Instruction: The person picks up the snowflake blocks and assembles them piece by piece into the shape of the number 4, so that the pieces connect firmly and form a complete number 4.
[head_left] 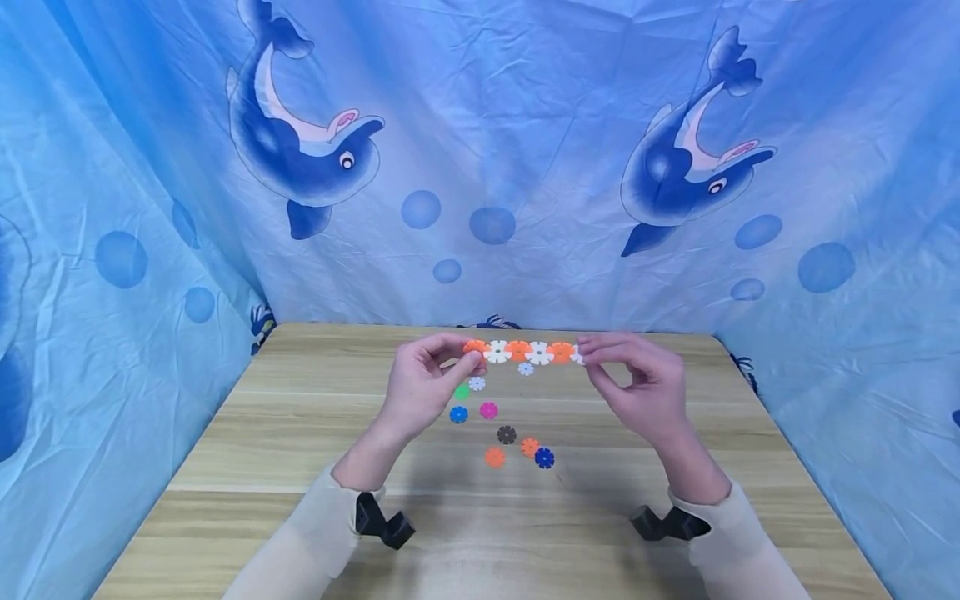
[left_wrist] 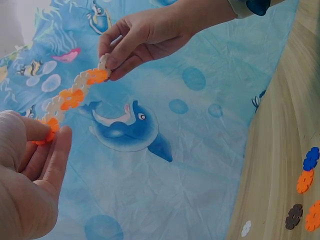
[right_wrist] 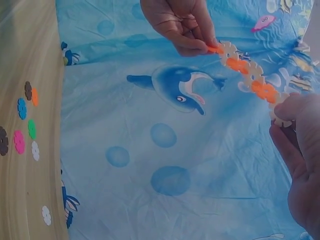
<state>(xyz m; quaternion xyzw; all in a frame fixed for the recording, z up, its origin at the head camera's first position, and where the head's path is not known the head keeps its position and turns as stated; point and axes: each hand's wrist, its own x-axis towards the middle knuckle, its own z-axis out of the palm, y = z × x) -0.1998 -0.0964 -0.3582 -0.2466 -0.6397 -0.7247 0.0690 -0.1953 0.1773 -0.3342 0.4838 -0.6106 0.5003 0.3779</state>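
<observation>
A chain of interlocking snowflake discs (head_left: 518, 351), orange and white in turn, is stretched between my two hands above the table. My left hand (head_left: 431, 379) pinches the orange disc (left_wrist: 50, 131) at its left end between thumb and fingers. At the other end, the thumb and fingers of my right hand (head_left: 641, 379) pinch a white disc (right_wrist: 282, 111), partly covered by them. The discs between the ends overlap edge to edge in a nearly straight row.
Loose discs lie on the wooden table (head_left: 300, 433) below the chain: white (head_left: 477, 383), green (head_left: 462, 392), blue (head_left: 459, 414), pink (head_left: 489, 410), dark brown (head_left: 507, 434), orange (head_left: 495, 457) and dark blue (head_left: 544, 457). A blue dolphin-print curtain (head_left: 491, 125) surrounds the table's back and sides.
</observation>
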